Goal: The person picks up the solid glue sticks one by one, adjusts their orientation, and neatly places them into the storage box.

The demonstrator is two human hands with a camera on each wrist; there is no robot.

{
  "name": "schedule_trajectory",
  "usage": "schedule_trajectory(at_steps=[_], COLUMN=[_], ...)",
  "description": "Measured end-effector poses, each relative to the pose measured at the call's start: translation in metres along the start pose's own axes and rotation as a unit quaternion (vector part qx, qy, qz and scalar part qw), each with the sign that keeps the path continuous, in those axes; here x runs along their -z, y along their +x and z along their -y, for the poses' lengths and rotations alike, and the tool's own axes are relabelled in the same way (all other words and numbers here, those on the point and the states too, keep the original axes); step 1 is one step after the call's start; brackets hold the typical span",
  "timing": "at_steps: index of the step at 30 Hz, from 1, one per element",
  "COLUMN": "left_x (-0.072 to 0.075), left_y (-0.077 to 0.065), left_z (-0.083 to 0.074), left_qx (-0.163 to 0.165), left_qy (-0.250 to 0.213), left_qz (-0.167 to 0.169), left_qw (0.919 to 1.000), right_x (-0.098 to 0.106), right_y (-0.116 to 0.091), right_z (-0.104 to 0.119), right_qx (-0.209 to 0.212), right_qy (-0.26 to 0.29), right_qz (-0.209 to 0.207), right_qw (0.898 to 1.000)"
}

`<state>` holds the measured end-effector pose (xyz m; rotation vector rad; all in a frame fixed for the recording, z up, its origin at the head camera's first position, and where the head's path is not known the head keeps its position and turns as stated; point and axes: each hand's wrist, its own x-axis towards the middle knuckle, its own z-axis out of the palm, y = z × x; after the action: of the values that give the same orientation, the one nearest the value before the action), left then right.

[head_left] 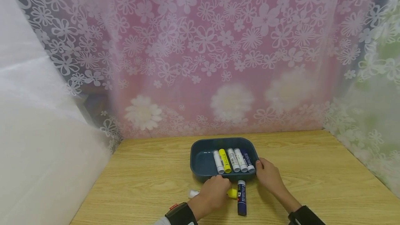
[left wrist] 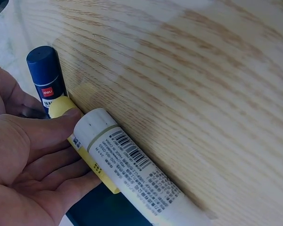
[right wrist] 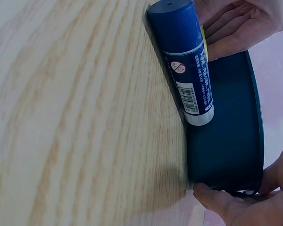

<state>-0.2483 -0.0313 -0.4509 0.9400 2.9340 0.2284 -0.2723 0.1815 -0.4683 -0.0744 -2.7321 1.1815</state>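
In the head view, my left hand (head_left: 214,193) is in front of a dark teal tray (head_left: 201,160). Its thumb and fingers pinch a yellow glue stick (left wrist: 61,106), seen best in the left wrist view. Alongside that stick, a white glue stick (left wrist: 144,172) with a barcode label lies on the table. A dark blue glue stick (head_left: 242,199) lies just right of my left hand, its pale end towards the tray. My right hand (head_left: 271,176) grips the tray's right side, thumb at the near corner; in the right wrist view some fingers are hidden.
Inside the tray, several glue sticks lie side by side at the right: white ones (head_left: 218,161), a yellow one (head_left: 224,160) and a dark blue one (head_left: 248,161). The wooden table (head_left: 147,176) ends at a flowered pink curtain (head_left: 200,79) behind the tray.
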Motion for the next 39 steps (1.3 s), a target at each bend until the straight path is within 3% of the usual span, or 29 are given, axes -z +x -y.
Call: schedule_trajectory(at_steps=[11,26,33,39], left_x=[-0.001,0.006,0.018,0.036], left_y=[0.001,0.0,-0.004,-0.006], left_z=[0.003,-0.001,-0.004,-0.009], left_qx=[-0.004,-0.022,-0.029,-0.047], left_qy=[0.001,0.003,0.011,0.012], left_qz=[0.001,-0.036,-0.045,-0.058], left_qw=[1.0,0.9991,0.9985,0.9971], right_x=[0.0,-0.001,-0.001,0.0], right_y=[0.0,-0.001,-0.001,-0.001], right_z=[0.001,0.0,0.0,0.001], right_qx=[-0.003,0.0,0.0,-0.003], right_qy=[0.004,0.006,0.006,0.005], right_qz=[0.001,0.0,0.0,0.004], right_qw=[1.0,1.0,1.0,1.0])
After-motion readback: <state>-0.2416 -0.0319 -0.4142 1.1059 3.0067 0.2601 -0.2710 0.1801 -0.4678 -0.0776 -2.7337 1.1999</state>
